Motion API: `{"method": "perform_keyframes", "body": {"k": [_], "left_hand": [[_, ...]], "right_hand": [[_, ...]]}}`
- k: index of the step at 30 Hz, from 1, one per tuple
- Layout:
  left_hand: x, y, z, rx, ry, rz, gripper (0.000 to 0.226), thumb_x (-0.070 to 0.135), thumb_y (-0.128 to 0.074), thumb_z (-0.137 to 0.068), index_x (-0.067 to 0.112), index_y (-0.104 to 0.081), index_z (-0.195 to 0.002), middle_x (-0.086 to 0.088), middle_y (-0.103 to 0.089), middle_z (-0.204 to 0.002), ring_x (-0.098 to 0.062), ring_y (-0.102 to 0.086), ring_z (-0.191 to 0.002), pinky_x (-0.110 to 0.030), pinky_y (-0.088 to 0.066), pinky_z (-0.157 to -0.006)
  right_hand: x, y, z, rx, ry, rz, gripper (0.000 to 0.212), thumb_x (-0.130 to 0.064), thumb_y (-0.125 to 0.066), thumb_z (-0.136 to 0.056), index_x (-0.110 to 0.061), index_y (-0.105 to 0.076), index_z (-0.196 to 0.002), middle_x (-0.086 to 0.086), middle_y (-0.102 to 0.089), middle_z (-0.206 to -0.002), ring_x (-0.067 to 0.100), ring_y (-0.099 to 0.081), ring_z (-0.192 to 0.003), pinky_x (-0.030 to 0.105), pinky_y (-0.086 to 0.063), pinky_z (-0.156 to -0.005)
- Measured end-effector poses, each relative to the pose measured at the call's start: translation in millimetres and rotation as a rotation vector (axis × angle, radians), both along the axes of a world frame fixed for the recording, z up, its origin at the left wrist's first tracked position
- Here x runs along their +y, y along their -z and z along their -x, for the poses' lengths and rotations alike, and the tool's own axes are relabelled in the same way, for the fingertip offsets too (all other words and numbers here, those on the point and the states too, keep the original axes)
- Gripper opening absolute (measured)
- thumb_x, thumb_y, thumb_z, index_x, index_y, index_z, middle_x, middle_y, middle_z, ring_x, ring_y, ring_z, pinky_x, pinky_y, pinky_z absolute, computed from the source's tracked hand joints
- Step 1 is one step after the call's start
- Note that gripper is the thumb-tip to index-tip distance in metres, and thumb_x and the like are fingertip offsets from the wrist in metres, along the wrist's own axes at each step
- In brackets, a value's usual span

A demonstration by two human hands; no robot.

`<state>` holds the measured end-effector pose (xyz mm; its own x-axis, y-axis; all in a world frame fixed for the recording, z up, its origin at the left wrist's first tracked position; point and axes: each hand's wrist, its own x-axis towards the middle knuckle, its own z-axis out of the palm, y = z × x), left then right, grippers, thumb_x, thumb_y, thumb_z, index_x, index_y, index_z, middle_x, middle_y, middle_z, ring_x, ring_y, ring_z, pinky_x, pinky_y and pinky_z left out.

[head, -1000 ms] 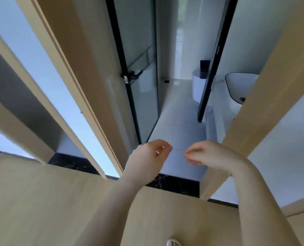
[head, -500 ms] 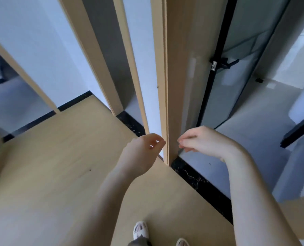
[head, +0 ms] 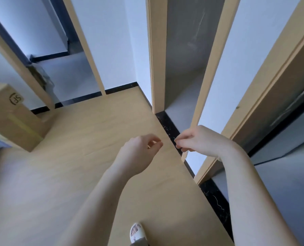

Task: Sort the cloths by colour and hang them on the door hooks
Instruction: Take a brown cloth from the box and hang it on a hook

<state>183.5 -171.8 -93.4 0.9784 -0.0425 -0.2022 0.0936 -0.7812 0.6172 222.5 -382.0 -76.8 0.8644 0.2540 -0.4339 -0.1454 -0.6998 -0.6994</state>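
The person's two bare forearms reached forward over a pale wooden floor. The left hand was held above the floor's right part, its fingers curled in and the thumb and forefinger almost meeting, with nothing between them. The right hand was held just beside it, apart by a narrow gap, over the floor's right edge. Its fingertips were bunched together against the thumb, and nothing could be seen in that pinch either. The cloths and the door hooks were outside the view, so their places could not be told.

A black speckled threshold strip ran along the right edge of the wooden floor, with a grey floor beyond it. A tan door frame post stood at the far end of the strip, and a second post rose behind the right hand. At the far right stood a dark glass door with a long handle.

A cardboard box with a round printed mark sat at the floor's left edge. A foot in a white slipper showed at the floor's near edge.
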Motion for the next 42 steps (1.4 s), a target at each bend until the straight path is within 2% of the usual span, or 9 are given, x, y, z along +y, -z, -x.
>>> {"method": "perform_keyframes", "body": {"k": [7, 12, 18, 28, 33, 42], "left_hand": [[108.0, 4.2, -53.6, 0.003, -0.083, -0.011, 0.021, 0.052, -0.054, -0.099, 0.042, -0.067, -0.113, 0.019, -0.065, -0.099, -0.012, -0.064, -0.092, -0.038, -0.056, -0.088], [179.1, 2.2, -76.5, 0.004, -0.157, -0.031, 0.022, 0.052, -0.053, -0.1, 0.041, -0.066, -0.115, 0.018, -0.065, -0.1, -0.012, -0.064, -0.095, -0.038, -0.056, -0.089], [244.6, 5.0, -90.3, -0.003, -0.283, -0.015, 0.021, 0.051, -0.053, -0.1, 0.041, -0.066, -0.114, 0.019, -0.065, -0.097, -0.013, -0.067, -0.092, -0.038, -0.056, -0.089], [311.8, 17.9, -135.0, 0.013, -0.469, -0.026, 0.025, 0.05, -0.054, -0.1, 0.039, -0.067, -0.117, 0.016, -0.066, -0.102, -0.015, -0.065, -0.098, -0.039, -0.054, -0.091], [338.0, 12.7, -190.2, 0.015, -0.548, -0.034, 0.026, 0.05, -0.053, -0.101, 0.038, -0.067, -0.119, 0.019, -0.062, -0.096, -0.016, -0.064, -0.096, -0.038, -0.056, -0.088], [372.7, 3.4, -288.1, 0.025, -0.664, -0.052, 0.028, 0.051, -0.051, -0.101, 0.038, -0.066, -0.12, 0.015, -0.063, -0.102, -0.015, -0.063, -0.097, -0.038, -0.056, -0.088]], "right_hand": [[111.0, 2.3, -73.4, -0.012, -0.101, 0.006, 0.012, -0.035, -0.065, -0.091, -0.034, -0.077, -0.091, -0.016, -0.077, -0.094, 0.002, -0.072, -0.092, 0.039, -0.054, -0.101], [185.7, 1.4, -115.1, -0.023, -0.179, 0.016, 0.013, -0.045, -0.064, -0.086, -0.039, -0.076, -0.09, -0.016, -0.077, -0.093, 0.007, -0.071, -0.098, 0.041, -0.054, -0.1], [265.8, 3.3, -150.7, -0.018, -0.322, 0.012, 0.012, -0.036, -0.065, -0.093, -0.031, -0.076, -0.096, -0.014, -0.078, -0.094, 0.002, -0.073, -0.091, 0.042, -0.056, -0.099], [370.8, 15.8, -227.9, 0.018, -0.574, 0.045, 0.012, -0.035, -0.064, -0.093, -0.031, -0.076, -0.093, -0.018, -0.076, -0.091, -0.003, -0.072, -0.085, 0.04, -0.055, -0.1], [412.2, 16.0, -299.1, -0.001, -0.653, 0.048, 0.013, -0.035, -0.064, -0.092, -0.031, -0.076, -0.093, -0.016, -0.077, -0.091, 0.0, -0.072, -0.087, 0.041, -0.055, -0.099], [471.2, 13.8, -413.2, -0.025, -0.769, 0.079, 0.017, -0.037, -0.062, -0.093, -0.03, -0.077, -0.089, -0.014, -0.077, -0.092, 0.003, -0.071, -0.091, 0.04, -0.055, -0.097]]}}
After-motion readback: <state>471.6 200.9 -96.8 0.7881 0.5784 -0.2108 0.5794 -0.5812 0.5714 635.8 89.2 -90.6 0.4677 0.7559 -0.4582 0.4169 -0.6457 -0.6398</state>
